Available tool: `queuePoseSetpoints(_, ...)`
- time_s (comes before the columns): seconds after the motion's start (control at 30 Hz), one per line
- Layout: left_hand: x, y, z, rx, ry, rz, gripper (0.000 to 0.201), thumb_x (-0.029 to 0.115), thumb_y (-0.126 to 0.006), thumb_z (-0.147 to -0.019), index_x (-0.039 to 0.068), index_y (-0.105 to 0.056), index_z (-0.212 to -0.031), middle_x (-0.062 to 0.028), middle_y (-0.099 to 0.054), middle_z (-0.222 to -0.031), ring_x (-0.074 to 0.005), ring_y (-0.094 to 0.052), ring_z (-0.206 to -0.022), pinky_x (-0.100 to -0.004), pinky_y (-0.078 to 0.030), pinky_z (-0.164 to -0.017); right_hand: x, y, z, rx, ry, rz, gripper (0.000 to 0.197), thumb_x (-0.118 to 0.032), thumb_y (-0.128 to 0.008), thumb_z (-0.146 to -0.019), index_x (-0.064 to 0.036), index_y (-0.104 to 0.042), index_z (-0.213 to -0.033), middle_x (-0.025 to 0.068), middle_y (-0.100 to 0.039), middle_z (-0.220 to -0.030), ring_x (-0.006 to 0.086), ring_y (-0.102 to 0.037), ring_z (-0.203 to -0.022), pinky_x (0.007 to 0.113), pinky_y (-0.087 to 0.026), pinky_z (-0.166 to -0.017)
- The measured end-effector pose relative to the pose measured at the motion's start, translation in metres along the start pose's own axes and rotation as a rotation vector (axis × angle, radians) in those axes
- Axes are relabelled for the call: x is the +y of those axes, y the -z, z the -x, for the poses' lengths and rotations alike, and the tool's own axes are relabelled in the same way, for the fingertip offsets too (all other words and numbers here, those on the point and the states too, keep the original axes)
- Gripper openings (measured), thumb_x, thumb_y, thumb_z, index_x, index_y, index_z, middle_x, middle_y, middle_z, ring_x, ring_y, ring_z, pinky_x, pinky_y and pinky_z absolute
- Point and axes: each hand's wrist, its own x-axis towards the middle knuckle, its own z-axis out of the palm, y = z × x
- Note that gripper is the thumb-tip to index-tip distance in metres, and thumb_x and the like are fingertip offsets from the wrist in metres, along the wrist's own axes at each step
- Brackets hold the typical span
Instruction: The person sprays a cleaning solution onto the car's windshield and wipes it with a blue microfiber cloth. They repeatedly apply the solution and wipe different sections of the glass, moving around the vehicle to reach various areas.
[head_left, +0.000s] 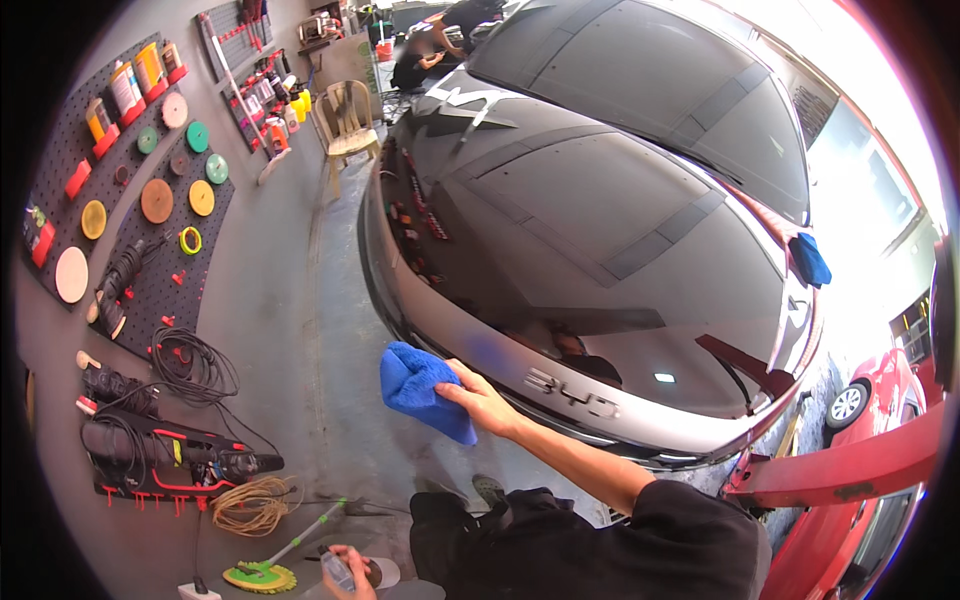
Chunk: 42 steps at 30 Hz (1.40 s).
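Observation:
My right hand (482, 402) reaches out in front of the dark car (580, 210). Its fingers are closed on a folded blue microfiber cloth (425, 390), which hangs in the air beside the car's front edge, apart from the paint. Low in the view, my left hand (352, 562) is wrapped around a clear bottle (336, 572); the bottle's lower part is cut off or hidden. The glossy hood mirrors the ceiling and the surroundings. Another blue cloth (810, 260) rests at the car's side mirror.
To the left, a pegboard (110, 200) bears polishing pads and bottles. Power tools with coiled cables (195, 365) hang below it. A green mop (262, 575) lies near my left hand. A red lift arm (850, 460) juts in at right; a chair (347, 125) and a person (415, 65) are farther back.

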Motion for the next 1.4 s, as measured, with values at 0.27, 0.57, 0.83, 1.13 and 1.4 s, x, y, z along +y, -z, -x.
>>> queuePoseSetpoints(0.27,-0.035,-0.021,-0.201,-0.066,0.101,0.276,0.022,0.026,-0.068,-0.102,0.004,-0.064,-0.106,-0.0012,-0.061,-0.075,-0.0119,-0.057,-0.069,-0.0304,-0.047,-0.066,0.026,-0.044,-0.140,0.099,-0.085,-0.087,0.041,-0.028,-0.061,-0.106,-0.0042,-0.059,-0.139,0.0019,-0.066,-0.121,0.0115,-0.057,-0.115,0.032,-0.044,-0.104)
queuePoseSetpoints(0.57,0.039,-0.031,-0.508,-0.353,-0.091,0.176,0.019,0.012,-0.070,-0.098,0.000,-0.056,-0.105,-0.0035,-0.060,-0.070,-0.0107,-0.059,-0.062,-0.0267,-0.045,-0.060,-0.030,-0.043,-0.342,0.397,0.158,-0.092,0.036,-0.019,-0.057,-0.104,-0.0010,-0.060,-0.136,0.0023,-0.067,-0.120,0.0108,-0.058,-0.111,0.032,-0.046,-0.102)
queuePoseSetpoints(0.83,0.128,-0.117,-0.750,-0.599,-0.358,0.051,0.018,0.011,-0.072,-0.096,0.001,-0.059,-0.105,-0.0004,-0.062,-0.072,-0.0087,-0.061,-0.065,-0.0255,-0.046,-0.062,-0.009,-0.033,-0.461,0.649,0.121,-0.010,0.025,-0.019,-0.058,-0.101,-0.0002,-0.065,-0.116,0.0017,-0.066,-0.102,0.0099,-0.056,-0.097,0.029,-0.046,-0.091)
queuePoseSetpoints(1.13,0.177,-0.181,-0.958,-0.550,-0.248,0.123,0.021,0.013,-0.074,-0.096,0.001,-0.060,-0.107,-0.0010,-0.062,-0.072,-0.0089,-0.062,-0.066,-0.0252,-0.048,-0.063,-0.026,0.015,-0.732,0.565,0.092,-0.054,0.030,-0.018,-0.059,-0.100,0.0027,-0.066,-0.120,0.0023,-0.069,-0.101,0.0096,-0.060,-0.096,0.030,-0.049,-0.088)
queuePoseSetpoints(1.4,0.201,-0.243,-1.129,-0.470,-0.126,0.105,0.021,0.016,-0.075,-0.096,0.002,-0.060,-0.103,-0.0022,-0.064,-0.073,-0.0080,-0.060,-0.064,-0.0247,-0.048,-0.061,-0.072,0.057,-0.928,0.389,0.016,0.332,0.033,-0.022,-0.064,-0.099,0.0019,-0.065,-0.122,0.0112,-0.069,-0.105,0.0168,-0.063,-0.099,0.034,-0.050,-0.092)
